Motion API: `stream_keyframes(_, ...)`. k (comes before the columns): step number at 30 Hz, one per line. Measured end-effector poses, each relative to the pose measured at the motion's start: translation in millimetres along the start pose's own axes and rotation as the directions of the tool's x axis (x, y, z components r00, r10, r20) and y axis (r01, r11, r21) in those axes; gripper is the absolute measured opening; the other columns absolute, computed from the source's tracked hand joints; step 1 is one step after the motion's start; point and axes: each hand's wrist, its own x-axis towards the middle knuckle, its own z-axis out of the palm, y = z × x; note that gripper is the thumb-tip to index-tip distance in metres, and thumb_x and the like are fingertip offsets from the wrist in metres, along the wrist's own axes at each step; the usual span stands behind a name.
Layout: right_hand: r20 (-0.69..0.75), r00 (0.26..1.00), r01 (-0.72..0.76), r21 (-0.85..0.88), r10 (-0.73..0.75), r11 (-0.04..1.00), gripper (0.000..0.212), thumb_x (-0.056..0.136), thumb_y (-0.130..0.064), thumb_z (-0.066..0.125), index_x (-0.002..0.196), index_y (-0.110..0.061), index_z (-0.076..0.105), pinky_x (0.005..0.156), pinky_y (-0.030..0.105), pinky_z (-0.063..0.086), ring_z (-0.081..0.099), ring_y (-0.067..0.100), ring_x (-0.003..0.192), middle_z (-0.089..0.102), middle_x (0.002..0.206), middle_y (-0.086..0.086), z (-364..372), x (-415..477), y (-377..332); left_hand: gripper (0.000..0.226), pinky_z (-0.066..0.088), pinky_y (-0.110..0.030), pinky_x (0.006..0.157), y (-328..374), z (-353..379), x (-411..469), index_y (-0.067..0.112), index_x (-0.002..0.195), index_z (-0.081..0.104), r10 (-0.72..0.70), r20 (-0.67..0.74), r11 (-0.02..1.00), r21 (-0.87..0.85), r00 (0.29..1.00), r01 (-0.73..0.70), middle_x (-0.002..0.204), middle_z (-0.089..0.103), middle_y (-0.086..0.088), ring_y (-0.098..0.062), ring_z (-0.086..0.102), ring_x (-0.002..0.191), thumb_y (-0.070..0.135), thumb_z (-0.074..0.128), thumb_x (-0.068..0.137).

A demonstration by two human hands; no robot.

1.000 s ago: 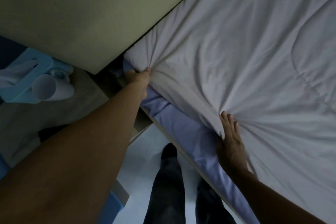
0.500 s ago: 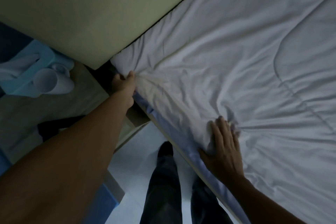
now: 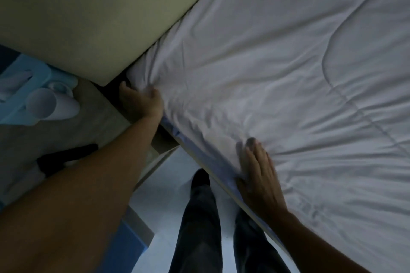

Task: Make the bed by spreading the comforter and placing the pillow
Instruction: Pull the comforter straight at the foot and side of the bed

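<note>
A white quilted comforter (image 3: 277,77) covers the bed, wrinkled near its corner by the beige headboard (image 3: 99,13). My left hand (image 3: 140,101) grips the comforter's corner at the head of the bed, fingers curled into the cloth. My right hand (image 3: 258,175) lies flat on the comforter's near edge, fingers together and extended, pressing the fabric. A strip of light blue sheet (image 3: 206,157) shows under the edge between the two hands. No pillow is in view.
A grey nightstand (image 3: 66,131) stands at the left with a light blue holder (image 3: 40,82), a white tipped cup (image 3: 51,104) and a black object (image 3: 66,157). My legs in dark trousers (image 3: 199,224) stand on pale floor beside the bed frame.
The comforter's corner has moved toward the headboard and the bed's side, covering more of the blue sheet. My right hand slid along the edge, flattening on the cloth.
</note>
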Motion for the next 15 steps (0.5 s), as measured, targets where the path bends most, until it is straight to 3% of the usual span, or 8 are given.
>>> stream_keyframes(2,-0.053,0.983,-0.179,-0.061,0.176,0.982,0.091,0.086,-0.052,0.065,0.152,-0.001,0.028,0.120,0.051,0.022,0.014,0.032,0.152,0.015,0.163,0.018,-4.1,-15.1,3.0,0.088,0.028,-0.041,0.113,0.9,-5.7,-36.0,0.007,0.151,0.024,0.406,0.080,0.905,0.105,0.910,-0.413,0.156,0.028,-0.017,-0.034,0.032,0.141,0.048,0.064,0.083)
stream_keyframes(4,-0.079,0.963,-0.264,-0.101,0.257,0.959,0.093,0.088,-0.065,0.051,0.152,-0.001,0.029,0.121,0.049,0.021,0.017,0.032,0.151,0.018,0.162,0.019,-7.8,-28.7,6.6,0.095,0.027,-0.047,0.116,-3.0,-11.0,-60.5,0.009,0.151,0.028,0.755,0.309,0.596,0.041,0.577,-0.802,0.158,0.025,-0.014,-0.031,0.027,0.145,0.061,0.065,0.080)
stream_keyframes(6,-0.076,0.971,-0.235,-0.128,0.227,0.963,0.086,0.091,-0.060,0.045,0.151,0.001,0.029,0.120,0.049,0.022,0.019,0.033,0.150,0.019,0.162,0.019,-9.4,-35.5,13.0,0.109,0.024,-0.052,0.116,-8.2,-14.0,-72.2,0.010,0.152,0.028,0.822,0.531,0.263,-0.036,0.204,-0.964,0.161,0.019,-0.010,-0.027,0.018,0.149,0.078,0.059,0.073)
stream_keyframes(7,-0.070,0.975,-0.217,-0.123,0.209,0.968,0.081,0.091,-0.051,0.046,0.152,0.000,0.027,0.120,0.050,0.021,0.017,0.032,0.151,0.017,0.162,0.018,-8.9,-36.5,17.3,0.115,0.020,-0.053,0.118,-11.0,-13.9,-75.3,0.010,0.154,0.023,0.777,0.624,0.146,-0.041,0.089,-0.988,0.163,0.014,-0.008,-0.025,0.011,0.151,0.085,0.053,0.071)
stream_keyframes(9,-0.049,0.979,-0.200,-0.078,0.196,0.977,0.076,0.088,-0.029,0.048,0.154,-0.004,0.023,0.123,0.048,0.015,0.011,0.027,0.153,0.010,0.165,0.012,-7.2,-35.1,26.2,0.111,0.011,-0.052,0.121,-19.1,-8.0,-76.0,0.013,0.156,0.014,0.683,0.730,-0.021,-0.001,-0.015,-1.000,0.164,0.006,-0.006,-0.024,0.002,0.152,0.083,0.045,0.076)
stream_keyframes(11,-0.031,0.979,-0.201,-0.004,0.200,0.980,0.080,0.085,-0.007,0.055,0.156,-0.007,0.018,0.125,0.041,0.004,0.003,0.023,0.153,0.004,0.166,0.007,-2.9,-35.1,32.5,0.087,0.014,-0.049,0.121,-28.5,1.0,-73.0,0.017,0.156,0.014,0.653,0.757,-0.107,0.041,-0.039,-0.993,0.164,0.008,-0.004,-0.024,0.006,0.151,0.058,0.048,0.087)
stream_keyframes(14,0.002,0.978,-0.209,0.084,0.209,0.974,0.089,0.080,0.013,0.059,0.156,-0.006,0.017,0.124,0.035,-0.005,-0.003,0.022,0.153,0.002,0.166,0.006,5.9,-38.3,29.2,0.049,0.032,-0.048,0.114,-36.0,4.9,-64.8,0.016,0.150,0.037,0.703,0.708,-0.080,-0.013,-0.065,-0.997,0.156,0.034,-0.006,-0.029,0.032,0.144,0.017,0.021,0.103)
stream_keyframes(15,0.006,0.978,-0.207,0.103,0.207,0.973,0.089,0.079,0.015,0.058,0.156,-0.006,0.017,0.124,0.036,-0.004,-0.004,0.023,0.153,0.001,0.166,0.006,8.6,-41.0,26.0,0.059,0.034,-0.047,0.112,-34.1,0.9,-65.3,0.014,0.146,0.044,0.698,0.714,-0.044,-0.034,-0.055,-0.998,0.152,0.041,-0.007,-0.030,0.037,0.141,0.019,0.003,0.104)
